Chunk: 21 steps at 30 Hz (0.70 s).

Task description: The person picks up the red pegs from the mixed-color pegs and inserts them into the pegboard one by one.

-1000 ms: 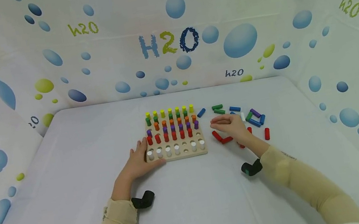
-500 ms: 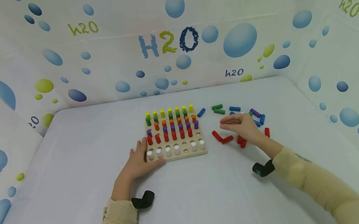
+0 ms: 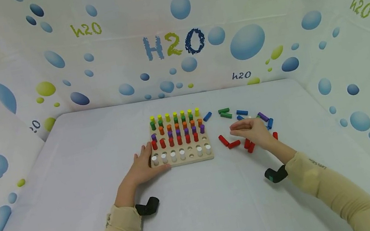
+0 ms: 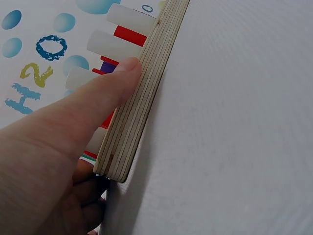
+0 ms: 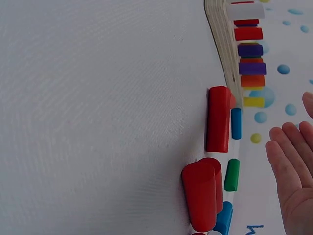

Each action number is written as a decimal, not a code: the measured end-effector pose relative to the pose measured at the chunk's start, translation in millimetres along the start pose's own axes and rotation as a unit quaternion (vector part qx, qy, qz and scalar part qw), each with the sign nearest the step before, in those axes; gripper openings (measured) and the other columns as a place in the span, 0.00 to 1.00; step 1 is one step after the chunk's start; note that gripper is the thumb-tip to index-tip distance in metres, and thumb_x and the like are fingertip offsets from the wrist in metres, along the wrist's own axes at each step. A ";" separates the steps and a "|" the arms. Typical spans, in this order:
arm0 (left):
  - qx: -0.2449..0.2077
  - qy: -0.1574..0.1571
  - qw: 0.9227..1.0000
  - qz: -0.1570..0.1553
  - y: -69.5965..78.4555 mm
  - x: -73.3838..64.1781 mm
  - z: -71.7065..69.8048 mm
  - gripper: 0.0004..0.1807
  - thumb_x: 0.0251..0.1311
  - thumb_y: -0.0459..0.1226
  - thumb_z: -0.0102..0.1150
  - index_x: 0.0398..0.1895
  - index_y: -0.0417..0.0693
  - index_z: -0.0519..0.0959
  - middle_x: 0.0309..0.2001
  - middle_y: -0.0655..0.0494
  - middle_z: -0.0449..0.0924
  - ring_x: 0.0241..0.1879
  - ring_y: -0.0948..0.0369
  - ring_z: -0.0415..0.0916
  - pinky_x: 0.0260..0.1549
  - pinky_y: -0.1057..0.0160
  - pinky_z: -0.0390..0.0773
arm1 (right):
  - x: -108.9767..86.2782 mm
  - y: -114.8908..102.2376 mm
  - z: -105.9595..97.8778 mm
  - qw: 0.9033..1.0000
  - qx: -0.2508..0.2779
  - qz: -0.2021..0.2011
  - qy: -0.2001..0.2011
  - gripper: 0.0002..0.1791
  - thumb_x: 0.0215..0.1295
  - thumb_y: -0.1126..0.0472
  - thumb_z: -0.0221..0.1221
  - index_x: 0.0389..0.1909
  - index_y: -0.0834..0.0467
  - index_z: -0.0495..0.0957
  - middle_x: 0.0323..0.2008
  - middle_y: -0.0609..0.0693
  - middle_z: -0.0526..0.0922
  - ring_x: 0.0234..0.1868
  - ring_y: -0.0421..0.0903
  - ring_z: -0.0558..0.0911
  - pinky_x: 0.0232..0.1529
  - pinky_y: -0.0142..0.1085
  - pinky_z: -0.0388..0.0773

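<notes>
A wooden pegboard (image 3: 200,159) bears rows of yellow, green, orange, purple, red and white cylindrical pegs, with a few bare holes. My left hand (image 3: 140,170) holds its near left corner, the thumb along the front edge and the fingers at the left side. In the left wrist view the thumb's tip presses the layered board edge (image 4: 139,98). My right hand (image 3: 256,132) hovers over loose pegs right of the board. The right wrist view shows its fingers (image 5: 291,161) straight, thumb apart, nothing between them. Under and beside it lie red pegs (image 3: 234,144), also large in that view (image 5: 218,120).
Farther back lie green pegs (image 3: 224,110) and blue pegs (image 3: 242,112), with a purple peg (image 3: 263,117) farther right. A single blue peg (image 3: 208,116) lies beside the board's far right corner. White cloth (image 3: 202,211) covers the table, and a printed backdrop (image 3: 116,65) rises behind.
My right hand has moved right, away from the board, passing over the loose pegs and uncovering red ones. My left hand and the pegboard have stayed put.
</notes>
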<state>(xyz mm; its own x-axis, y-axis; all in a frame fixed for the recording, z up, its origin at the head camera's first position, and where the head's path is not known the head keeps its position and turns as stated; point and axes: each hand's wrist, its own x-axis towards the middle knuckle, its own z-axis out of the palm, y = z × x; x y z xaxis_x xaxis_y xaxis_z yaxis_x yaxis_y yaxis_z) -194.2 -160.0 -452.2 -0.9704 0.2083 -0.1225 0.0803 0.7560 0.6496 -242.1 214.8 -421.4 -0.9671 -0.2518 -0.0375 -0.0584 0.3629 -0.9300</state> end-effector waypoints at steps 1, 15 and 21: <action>0.000 0.000 1.000 0.000 0.1 -0.3 -0.3 0.61 0.46 0.61 0.61 0.70 0.36 0.39 0.70 0.39 0.40 0.70 0.47 0.31 0.65 0.46 0.31 | 0.1 -0.1 0.2 1.000 -0.003 0.000 -0.001 0.20 0.56 0.58 0.63 0.47 0.65 0.77 0.47 0.60 0.80 0.44 0.44 0.82 0.45 0.27 0.75; 0.004 -0.004 1.000 -0.007 0.0 -0.3 0.5 0.60 0.47 0.60 0.60 0.71 0.37 0.38 0.70 0.38 0.40 0.70 0.47 0.31 0.65 0.47 0.31 | 0.3 -0.1 7.5 0.981 -0.183 -0.004 -0.058 0.15 0.55 0.59 0.64 0.42 0.62 0.81 0.40 0.55 0.83 0.41 0.49 0.82 0.44 0.39 0.78; 0.005 -0.005 1.000 -0.007 1.3 -1.2 -1.0 0.61 0.46 0.61 0.61 0.71 0.37 0.38 0.70 0.39 0.40 0.70 0.48 0.31 0.65 0.47 0.30 | -2.4 -3.2 14.5 0.941 -0.322 -0.050 -0.088 0.13 0.54 0.60 0.65 0.40 0.61 0.82 0.38 0.53 0.84 0.41 0.49 0.80 0.45 0.42 0.78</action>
<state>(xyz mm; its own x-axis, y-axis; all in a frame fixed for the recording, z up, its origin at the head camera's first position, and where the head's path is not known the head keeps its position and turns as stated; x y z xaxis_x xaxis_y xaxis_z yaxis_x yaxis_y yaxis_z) -193.1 -159.9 -450.4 -0.9691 0.2040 -0.1385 0.0695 0.7651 0.6401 -235.9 201.2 -423.6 -0.8961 -0.4377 -0.0729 -0.3403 0.7833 -0.5201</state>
